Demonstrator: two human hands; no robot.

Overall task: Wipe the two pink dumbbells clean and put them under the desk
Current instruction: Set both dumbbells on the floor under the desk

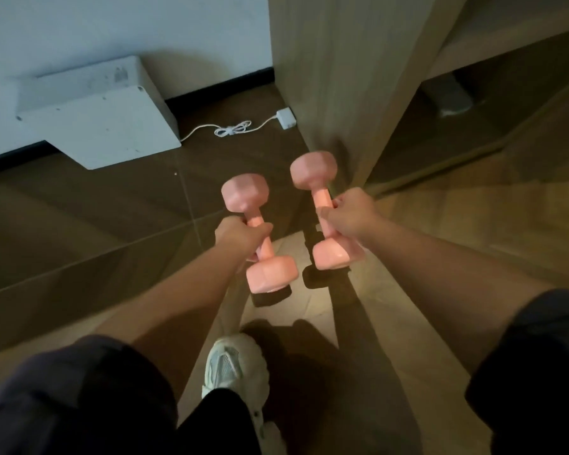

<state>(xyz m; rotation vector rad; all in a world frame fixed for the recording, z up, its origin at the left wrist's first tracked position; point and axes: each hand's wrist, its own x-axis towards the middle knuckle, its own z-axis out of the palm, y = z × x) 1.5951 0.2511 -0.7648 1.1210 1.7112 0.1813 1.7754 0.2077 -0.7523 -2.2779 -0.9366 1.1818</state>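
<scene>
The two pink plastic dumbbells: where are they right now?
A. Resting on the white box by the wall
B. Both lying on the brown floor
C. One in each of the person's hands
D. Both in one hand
C: the left hand grips the handle of one pink dumbbell and the right hand grips the other pink dumbbell, both held above the floor.

No readable text, label, brand, number or sign anywhere. Only a faint grey smudge on top of the white box (89,106) by the wall, too blurred to read as lettering or a logo.
</scene>
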